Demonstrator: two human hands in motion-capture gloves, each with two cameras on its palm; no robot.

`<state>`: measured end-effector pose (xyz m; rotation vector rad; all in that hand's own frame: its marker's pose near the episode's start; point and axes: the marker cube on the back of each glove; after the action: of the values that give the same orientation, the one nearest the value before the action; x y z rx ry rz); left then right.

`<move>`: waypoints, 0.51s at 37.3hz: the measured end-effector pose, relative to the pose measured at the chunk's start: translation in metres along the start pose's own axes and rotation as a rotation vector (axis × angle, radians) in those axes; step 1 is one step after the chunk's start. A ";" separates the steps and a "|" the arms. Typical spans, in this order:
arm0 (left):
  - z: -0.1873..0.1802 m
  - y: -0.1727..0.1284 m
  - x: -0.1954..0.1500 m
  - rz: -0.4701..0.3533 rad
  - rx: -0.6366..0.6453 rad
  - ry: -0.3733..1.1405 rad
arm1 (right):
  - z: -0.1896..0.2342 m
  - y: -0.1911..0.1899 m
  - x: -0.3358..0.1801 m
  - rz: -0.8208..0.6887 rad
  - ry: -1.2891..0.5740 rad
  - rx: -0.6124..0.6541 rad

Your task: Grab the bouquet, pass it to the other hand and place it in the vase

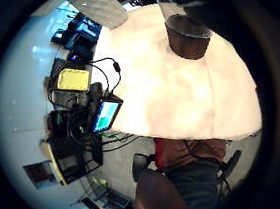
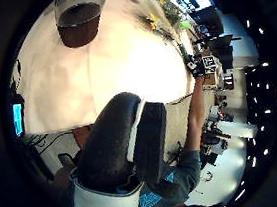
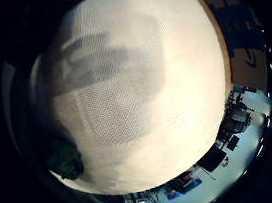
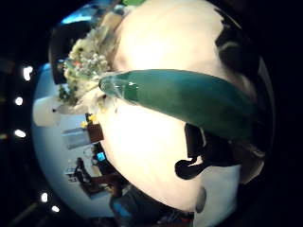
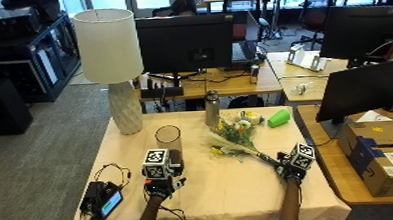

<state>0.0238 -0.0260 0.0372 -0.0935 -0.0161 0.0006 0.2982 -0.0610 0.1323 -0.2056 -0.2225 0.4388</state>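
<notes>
The bouquet [image 5: 237, 134] lies on the cream tablecloth [image 5: 220, 189], flowers toward the middle, stems pointing at the right front. My right hand [image 5: 287, 173] is down at the stem end. In its thumb side view the green stem wrap [image 4: 189, 99] runs across close to the palm, and the shadow on the cloth shows straight fingers. The stem tip [image 3: 65, 158] shows beside the cloth. My left hand [image 5: 161, 186] hovers just in front of the empty glass vase [image 5: 168, 138], its fingers [image 2: 112, 141] loosely curled and holding nothing. The vase [image 1: 187, 39] stands upright.
A white lamp [image 5: 111, 68] stands at the table's back left. A steel bottle [image 5: 212, 109] and a green cup [image 5: 279, 118] stand behind the bouquet. A small screen device [image 5: 104, 200] with cables sits at the front left corner. Monitors fill the desks behind.
</notes>
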 end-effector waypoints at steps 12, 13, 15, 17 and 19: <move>0.000 0.002 0.003 0.016 -0.002 0.020 | -0.021 -0.022 -0.016 -0.160 0.099 0.321; 0.000 0.002 0.003 0.015 0.000 0.024 | -0.019 -0.018 -0.018 -0.162 0.103 0.300; 0.000 0.003 0.004 0.009 0.003 0.033 | -0.017 -0.011 -0.019 -0.158 0.120 0.278; 0.000 0.003 0.004 0.004 0.005 0.034 | -0.015 -0.010 -0.019 -0.156 0.141 0.296; -0.001 0.003 0.004 0.005 0.000 0.028 | -0.014 -0.014 -0.019 -0.163 0.145 0.337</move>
<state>0.0278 -0.0227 0.0365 -0.0937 0.0126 0.0041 0.2905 -0.0835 0.1187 0.1110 -0.0205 0.2925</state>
